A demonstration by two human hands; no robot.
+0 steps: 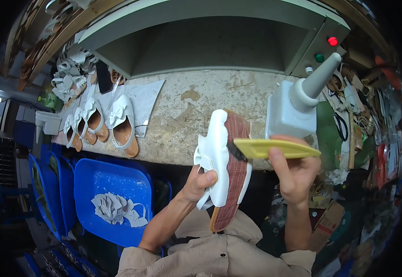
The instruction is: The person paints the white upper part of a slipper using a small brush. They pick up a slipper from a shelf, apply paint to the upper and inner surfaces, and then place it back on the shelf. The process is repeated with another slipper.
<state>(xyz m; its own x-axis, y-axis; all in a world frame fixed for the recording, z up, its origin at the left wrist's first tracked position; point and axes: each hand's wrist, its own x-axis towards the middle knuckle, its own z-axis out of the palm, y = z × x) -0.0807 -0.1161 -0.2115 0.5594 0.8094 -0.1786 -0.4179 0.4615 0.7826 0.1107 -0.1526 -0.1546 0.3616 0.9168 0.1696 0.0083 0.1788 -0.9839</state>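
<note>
A white sandal (218, 157) is held sole-up over my lap, in front of the bench edge. Its reddish-brown woven-patterned underside (239, 180) faces me, with the white upper folded around the rim. My left hand (200, 183) is closed on the upper near its bow, thumb on the white material. My right hand (295, 168) grips a brush with a flat yellow handle (275, 148). The brush's dark bristles (237, 151) touch the underside near the middle, by the white edge.
Several white bow sandals (122, 124) stand at the bench's left. A white bottle with a grey conical spout (293, 108) stands at the right. Behind is a grey machine housing (210, 27) with a lit red lamp (332, 41). Blue bins (113, 184) sit below left, one holding white pieces.
</note>
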